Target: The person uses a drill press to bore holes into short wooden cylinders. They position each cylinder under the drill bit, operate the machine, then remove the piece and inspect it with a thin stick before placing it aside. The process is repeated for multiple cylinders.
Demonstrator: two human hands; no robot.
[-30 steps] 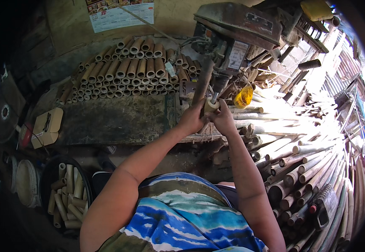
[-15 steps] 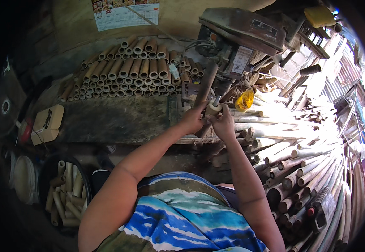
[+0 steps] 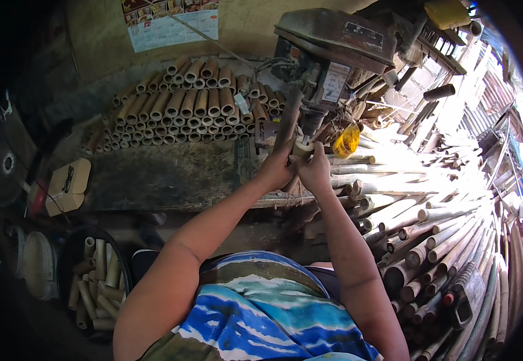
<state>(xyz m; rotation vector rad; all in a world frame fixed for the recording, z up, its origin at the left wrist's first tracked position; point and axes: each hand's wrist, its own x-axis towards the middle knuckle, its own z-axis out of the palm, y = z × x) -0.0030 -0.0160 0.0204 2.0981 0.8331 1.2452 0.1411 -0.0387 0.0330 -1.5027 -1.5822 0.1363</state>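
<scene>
Both my hands hold a short bamboo tube (image 3: 302, 150) upright below the spindle of a drill press (image 3: 336, 42). My left hand (image 3: 276, 168) is closed around its left side, and my right hand (image 3: 314, 171) grips the right side with bent fingers. The tube's pale open end faces up, and a metal bit (image 3: 306, 139) meets that opening; how deep it reaches inside, I cannot tell. My fingers cover most of the tube's lower part. Just behind my left hand, a dark slanting bar (image 3: 290, 117) runs up beside the spindle.
Many cut bamboo tubes (image 3: 187, 103) lie stacked at the back of the dark workbench (image 3: 159, 174). Long bamboo poles (image 3: 448, 231) fill the right side. A yellow container (image 3: 346, 142) hangs near the press. At left are a cardboard box (image 3: 69, 188) and a black tub (image 3: 128, 274) of bamboo pieces.
The bamboo tube and both hands have risen slightly toward the spindle, and less of the bit shows above the opening. My view has shifted a little to the right.
</scene>
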